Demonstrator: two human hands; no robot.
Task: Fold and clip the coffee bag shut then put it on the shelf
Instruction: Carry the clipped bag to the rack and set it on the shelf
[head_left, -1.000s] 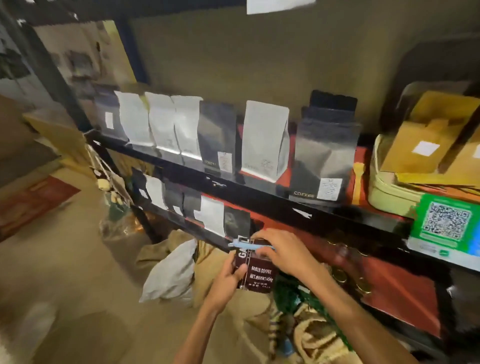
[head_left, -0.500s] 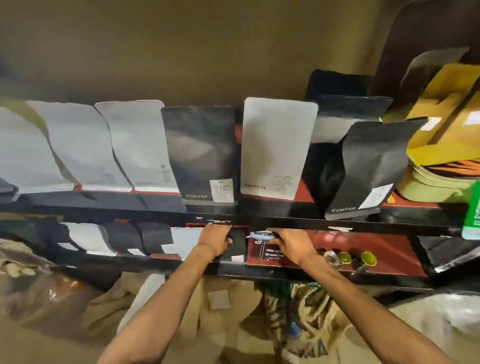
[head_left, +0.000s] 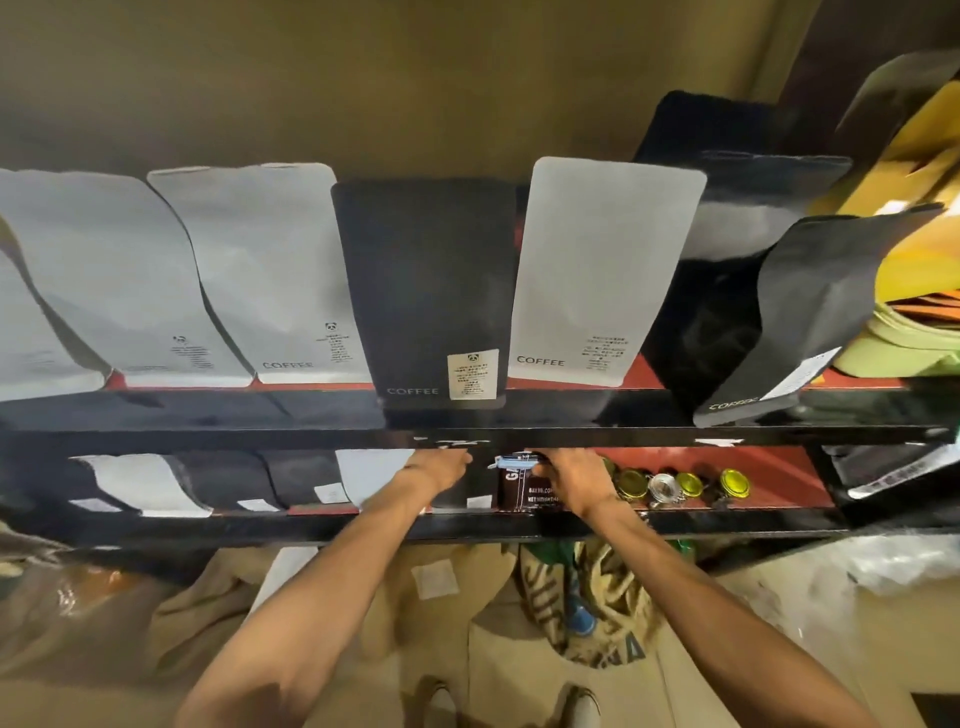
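A small dark brown coffee bag (head_left: 514, 491) with white print stands on the lower shelf (head_left: 597, 522), its folded top held by a light blue clip (head_left: 511, 461). My right hand (head_left: 571, 480) grips the bag's right side and top. My left hand (head_left: 441, 467) rests on a black pouch (head_left: 467, 496) just left of the bag, fingers curled over its top. The bag sits between that black pouch and the jars to its right.
Several gold-lidded jars (head_left: 685, 486) stand right of the bag. Grey and black pouches line the lower shelf's left part and the upper shelf (head_left: 311, 415). Burlap sacks (head_left: 597, 623) lie on the floor below. Yellow bags (head_left: 924, 171) and a green tub fill the upper right.
I have moved closer to the shelves. Both hands carried the clipped bag up from below the shelf and onto the lower shelf; my left hand shifted to the neighbouring black pouch.
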